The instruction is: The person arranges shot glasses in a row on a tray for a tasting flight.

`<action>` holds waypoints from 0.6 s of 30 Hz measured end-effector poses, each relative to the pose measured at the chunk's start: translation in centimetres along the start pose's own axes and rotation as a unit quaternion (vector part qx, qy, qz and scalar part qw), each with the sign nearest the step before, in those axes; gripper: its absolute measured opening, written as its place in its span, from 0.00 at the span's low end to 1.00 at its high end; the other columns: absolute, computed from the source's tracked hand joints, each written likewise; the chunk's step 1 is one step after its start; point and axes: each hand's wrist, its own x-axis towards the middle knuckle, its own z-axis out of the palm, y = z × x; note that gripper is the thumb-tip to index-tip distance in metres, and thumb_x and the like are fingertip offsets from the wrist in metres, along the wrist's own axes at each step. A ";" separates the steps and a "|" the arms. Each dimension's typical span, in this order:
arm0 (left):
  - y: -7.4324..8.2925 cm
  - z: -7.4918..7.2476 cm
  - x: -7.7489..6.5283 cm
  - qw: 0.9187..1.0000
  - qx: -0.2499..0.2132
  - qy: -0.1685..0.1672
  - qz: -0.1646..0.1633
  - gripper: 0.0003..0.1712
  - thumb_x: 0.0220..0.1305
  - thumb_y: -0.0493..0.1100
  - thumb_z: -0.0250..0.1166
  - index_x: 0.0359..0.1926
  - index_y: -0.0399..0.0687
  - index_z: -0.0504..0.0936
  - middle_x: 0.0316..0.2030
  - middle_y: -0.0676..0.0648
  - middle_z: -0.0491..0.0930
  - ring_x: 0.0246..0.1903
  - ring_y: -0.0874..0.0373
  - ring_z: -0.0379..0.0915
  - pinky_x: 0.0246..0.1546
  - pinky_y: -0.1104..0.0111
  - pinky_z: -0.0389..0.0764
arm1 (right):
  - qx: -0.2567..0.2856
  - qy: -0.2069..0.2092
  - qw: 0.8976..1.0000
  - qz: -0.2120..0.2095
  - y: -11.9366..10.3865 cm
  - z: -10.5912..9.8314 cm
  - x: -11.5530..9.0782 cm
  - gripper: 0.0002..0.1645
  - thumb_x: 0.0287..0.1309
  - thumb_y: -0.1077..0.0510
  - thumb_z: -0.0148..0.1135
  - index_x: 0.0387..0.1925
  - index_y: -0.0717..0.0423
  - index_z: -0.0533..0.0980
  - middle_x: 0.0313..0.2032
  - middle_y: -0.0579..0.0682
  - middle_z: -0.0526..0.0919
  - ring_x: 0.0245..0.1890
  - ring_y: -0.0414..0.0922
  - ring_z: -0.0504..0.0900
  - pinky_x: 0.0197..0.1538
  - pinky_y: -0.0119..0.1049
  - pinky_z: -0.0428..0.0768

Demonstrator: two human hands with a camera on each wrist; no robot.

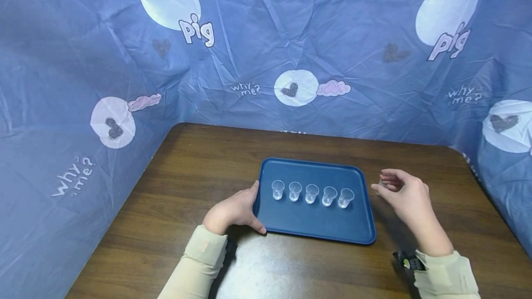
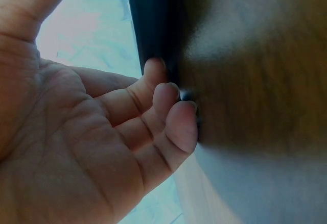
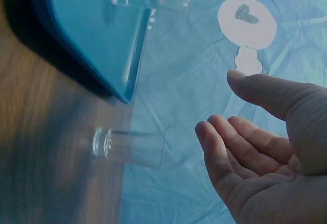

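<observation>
On a blue tray point(image 1: 307, 223) several small clear shot glasses point(image 1: 312, 194) stand upright in a row. My left hand point(image 1: 237, 206) holds the tray's left side, its thumb at the near left corner and its forefinger along the left edge. The other fingers point(image 2: 173, 124) curl in at the tray's edge. Beyond the tray's right edge my right hand point(image 1: 405, 195) hovers with loosely bent fingers and thumb apart. Another shot glass point(image 3: 133, 147) stands on the table by the tray, just below those fingertips; the head view mostly hides it behind the fingers.
The tray rests on a brown wood-grain table point(image 1: 199, 160). Blue printed cloth point(image 1: 257, 59) hangs round the table's back and sides. A dark strap with a small device point(image 1: 409, 261) sits at the right wrist, beside the sleeve.
</observation>
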 end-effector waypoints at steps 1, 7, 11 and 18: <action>0.0 0.0 0.0 1.000 0.000 0.000 0.000 0.80 0.36 0.52 0.89 0.77 0.26 0.45 0.71 0.29 0.61 0.69 0.42 0.60 0.68 0.56 0.63 | -0.003 0.003 1.000 0.001 0.1 -0.1 0.0 0.23 0.54 0.60 0.78 0.50 0.66 0.82 0.40 0.60 0.88 0.37 0.54 0.87 0.37 0.17 0.73; 0.0 0.0 0.0 1.000 0.000 -0.001 0.001 0.80 0.36 0.52 0.89 0.77 0.26 0.45 0.71 0.29 0.62 0.69 0.42 0.60 0.68 0.56 0.63 | -0.008 0.006 1.000 0.009 0.9 -0.9 0.3 0.28 0.53 0.56 0.80 0.51 0.68 0.81 0.41 0.62 0.87 0.38 0.56 0.87 0.34 0.16 0.73; 0.0 -0.1 0.1 1.000 0.002 -0.002 -0.001 0.80 0.37 0.52 0.89 0.77 0.26 0.45 0.71 0.30 0.62 0.69 0.42 0.60 0.68 0.56 0.63 | -0.016 0.000 1.000 0.023 1.7 -1.1 0.5 0.32 0.52 0.54 0.80 0.53 0.70 0.80 0.43 0.64 0.86 0.41 0.58 0.86 0.35 0.15 0.72; 0.0 0.0 0.0 1.000 -0.004 0.001 0.003 0.80 0.36 0.51 0.89 0.77 0.25 0.45 0.71 0.29 0.62 0.69 0.42 0.61 0.68 0.55 0.63 | -0.034 -0.001 0.999 0.037 2.7 -1.2 0.7 0.32 0.51 0.55 0.81 0.52 0.72 0.80 0.43 0.65 0.86 0.40 0.58 0.86 0.37 0.20 0.72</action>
